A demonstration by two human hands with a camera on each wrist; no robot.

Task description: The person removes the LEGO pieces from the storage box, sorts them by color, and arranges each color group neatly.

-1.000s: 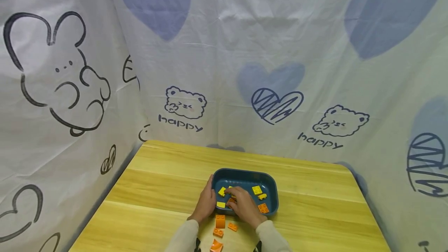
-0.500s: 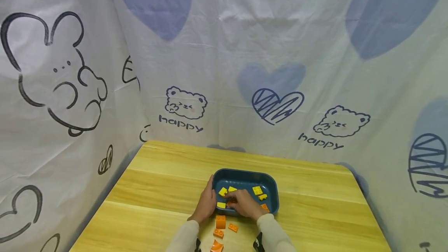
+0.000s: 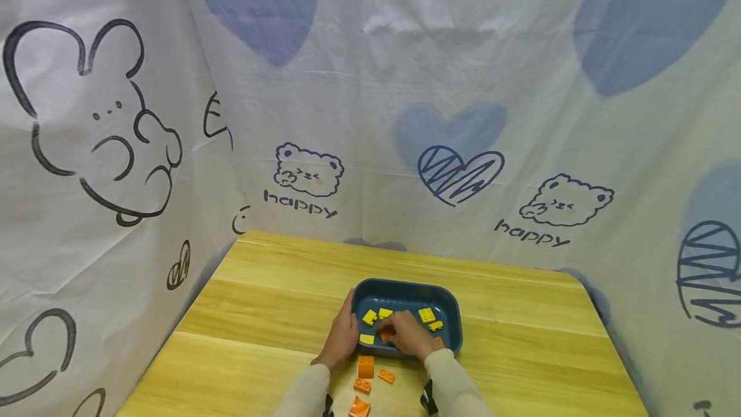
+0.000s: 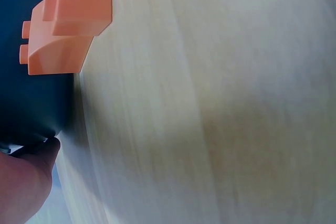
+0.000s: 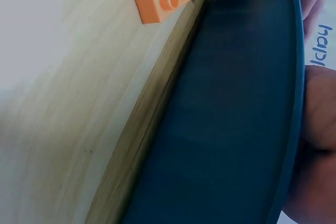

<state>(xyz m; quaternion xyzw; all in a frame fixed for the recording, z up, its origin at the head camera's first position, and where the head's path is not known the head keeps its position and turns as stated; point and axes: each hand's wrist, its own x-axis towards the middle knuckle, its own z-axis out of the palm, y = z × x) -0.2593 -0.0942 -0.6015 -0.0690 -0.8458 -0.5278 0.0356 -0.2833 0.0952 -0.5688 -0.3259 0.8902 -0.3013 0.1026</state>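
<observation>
A dark blue plastic box [image 3: 405,283] with a raised rim sits on the wooden table. Against its left wall is my left hand [image 3: 341,338], gripping the side with the thumb at the rim. My right hand [image 3: 410,334] reaches over the near wall into the box. Its curled fingers pinch an orange toy brick [image 3: 384,334], partly hidden by them. Several yellow toy bricks lie around it in the box, among them a studded one [image 3: 426,315] on the right. Another orange brick [image 3: 439,342] is mostly covered by the right hand.
Orange bricks stand in front of the box: a rounded one [image 3: 365,366] right by the near wall, two small studded ones [image 3: 362,385] behind a curved piece [image 3: 359,407]. A printed cloth [image 3: 370,114] hangs behind the table [image 3: 278,275] and along both sides.
My right hand has shifted slightly right inside the box, uncovering a yellow brick near its fingertips and covering most of the orange brick at lower right. The left hand stays on the box.
</observation>
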